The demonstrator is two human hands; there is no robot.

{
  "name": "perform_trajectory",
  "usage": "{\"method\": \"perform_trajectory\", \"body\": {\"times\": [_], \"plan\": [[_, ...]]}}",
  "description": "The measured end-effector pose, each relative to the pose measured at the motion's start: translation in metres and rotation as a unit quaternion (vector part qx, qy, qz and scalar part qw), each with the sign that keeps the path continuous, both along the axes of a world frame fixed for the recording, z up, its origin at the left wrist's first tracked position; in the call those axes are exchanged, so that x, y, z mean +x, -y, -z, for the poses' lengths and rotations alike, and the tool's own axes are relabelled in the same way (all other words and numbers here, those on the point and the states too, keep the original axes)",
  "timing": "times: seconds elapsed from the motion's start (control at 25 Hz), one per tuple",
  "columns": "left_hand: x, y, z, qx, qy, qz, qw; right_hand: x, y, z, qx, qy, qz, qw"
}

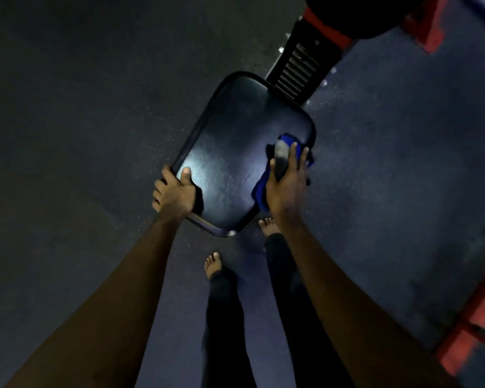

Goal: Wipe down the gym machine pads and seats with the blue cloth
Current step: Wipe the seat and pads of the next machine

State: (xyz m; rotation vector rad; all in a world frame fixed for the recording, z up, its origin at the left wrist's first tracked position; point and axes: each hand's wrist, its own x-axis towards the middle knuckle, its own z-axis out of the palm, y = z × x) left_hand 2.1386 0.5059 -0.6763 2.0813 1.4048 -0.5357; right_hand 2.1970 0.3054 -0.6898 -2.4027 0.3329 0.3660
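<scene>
In the head view, the near-left corner of the seat (230, 152) is gripped by the left hand (174, 196): the thumb (186, 175) is laid on the top surface and the other fingers are curled round the edge. The blue cloth (259, 191) is held bunched in the right hand (287, 180), clasped between thumb and fingers and pressed against the seat's right edge. A pale grey patch is seen on the cloth near the fingertips, and part of the fabric is draped over the rim.

One seat is counted. It is a rounded rectangle, wider at the near end, covered in glossy black vinyl with a raised piped border, and a bright sheen is caught near the left thumb. One cloth is counted, soft and crumpled.

Behind the seat, one black post (298, 71) with a row of ribbed slots is seen, and above it the blurred edge of one more dark pad (361, 15) is cut off by the frame. Red-painted metal bars (465, 326) are seen at the right edge, top and bottom; their number cannot be told.

Two bare feet are seen on the floor (81, 107), the left foot (213, 264) nearer and the right foot (268, 226) just beside the seat's near end, below dark trouser legs. The floor is dark, matt and finely speckled.
</scene>
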Motion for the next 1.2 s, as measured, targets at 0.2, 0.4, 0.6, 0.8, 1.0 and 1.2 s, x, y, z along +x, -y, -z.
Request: {"method": "perform_trajectory", "body": {"times": [0.2,0.4,0.6,0.8,1.0,1.2], "plan": [[-0.005,-0.016,0.003,-0.028,-0.007,0.094,0.995,-0.032,-0.018,-0.009,0.063,0.012,0.094,0.994],[-0.007,-0.02,0.012,-0.03,0.017,0.115,0.993,0.014,-0.005,0.003,0.092,0.023,0.194,0.976],[-0.007,-0.024,0.012,-0.047,0.033,0.109,0.992,-0.062,-0.034,-0.017,0.093,0.001,0.144,0.985],[-0.01,-0.024,0.017,-0.042,0.062,0.092,0.993,-0.049,-0.024,-0.011,0.07,0.006,0.121,0.99],[-0.012,-0.027,0.014,-0.076,0.072,0.114,0.988,-0.07,-0.031,-0.01,0.056,0.019,0.089,0.994],[-0.013,-0.029,0.008,-0.131,0.1,0.105,0.981,-0.148,-0.058,-0.01,0.098,0.031,0.054,0.993]]}}
